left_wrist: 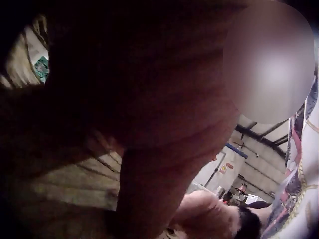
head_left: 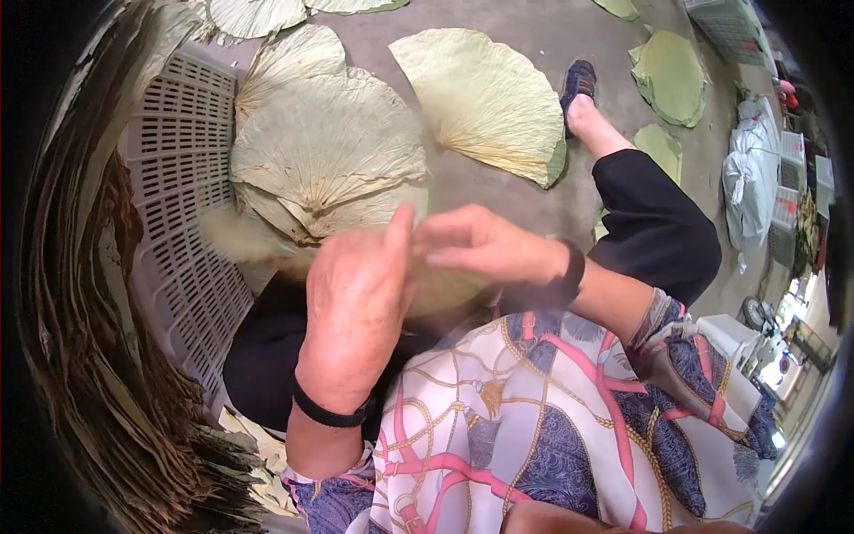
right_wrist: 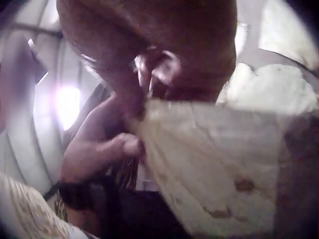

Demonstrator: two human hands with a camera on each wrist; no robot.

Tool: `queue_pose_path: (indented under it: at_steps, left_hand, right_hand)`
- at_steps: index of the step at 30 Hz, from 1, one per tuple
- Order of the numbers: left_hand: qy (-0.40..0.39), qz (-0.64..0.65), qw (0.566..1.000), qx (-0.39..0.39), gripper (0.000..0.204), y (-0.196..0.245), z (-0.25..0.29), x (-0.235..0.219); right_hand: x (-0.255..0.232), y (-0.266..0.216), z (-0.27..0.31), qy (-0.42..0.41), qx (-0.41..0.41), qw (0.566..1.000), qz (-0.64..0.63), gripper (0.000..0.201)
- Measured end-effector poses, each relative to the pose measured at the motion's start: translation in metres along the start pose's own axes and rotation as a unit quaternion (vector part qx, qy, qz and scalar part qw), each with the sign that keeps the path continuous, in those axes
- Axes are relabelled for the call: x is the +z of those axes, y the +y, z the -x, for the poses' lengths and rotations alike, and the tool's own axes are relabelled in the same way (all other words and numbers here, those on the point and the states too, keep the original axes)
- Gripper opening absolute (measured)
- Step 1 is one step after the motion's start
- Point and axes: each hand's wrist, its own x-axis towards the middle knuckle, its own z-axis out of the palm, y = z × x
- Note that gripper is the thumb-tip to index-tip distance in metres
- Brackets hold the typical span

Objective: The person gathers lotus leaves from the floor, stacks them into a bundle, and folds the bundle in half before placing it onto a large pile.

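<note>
Leaf (right_wrist: 214, 164), pale and marked with brown spots, is held above the lap of a seated person, between their two hands. The left hand (head_left: 356, 276) has its fingers clamped on the leaf's edge, as the right wrist view shows; the head view sees mainly the back of that hand. The right hand (head_left: 485, 245) is just beside it, fingers bent toward the left one at the leaf's edge, but blur makes it impossible to tell whether they are pinched on it. Each wrist wears a dark band.

Beyond the hands lies a pile of overlapping dry leaves (head_left: 334, 142), with a fan-shaped leaf (head_left: 485, 102) on the floor (head_left: 529, 27) to its right, near a dark shoe (head_left: 581, 80). To the left stand a white slotted basket (head_left: 182, 133) and a tall stack of brown leaves (head_left: 107, 356). Farther right is a white bundle (head_left: 747, 178).
</note>
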Motion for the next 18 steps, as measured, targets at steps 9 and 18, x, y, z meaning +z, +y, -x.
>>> queue_pose_path:
  at_steps: [9, 18]
  left_hand:
    - [-0.131, -0.003, 0.989, 0.071, 0.022, 0.001, -0.002, 0.024]
    - [-0.155, 0.038, 0.985, 0.063, 0.011, -0.011, -0.013, 0.025]
  right_hand:
    - [-0.156, 0.143, -0.062, 0.273, 0.169, 0.827, 0.461, 0.073]
    - [-0.155, 0.187, -0.073, 0.289, 0.209, 0.687, 0.633, 0.084]
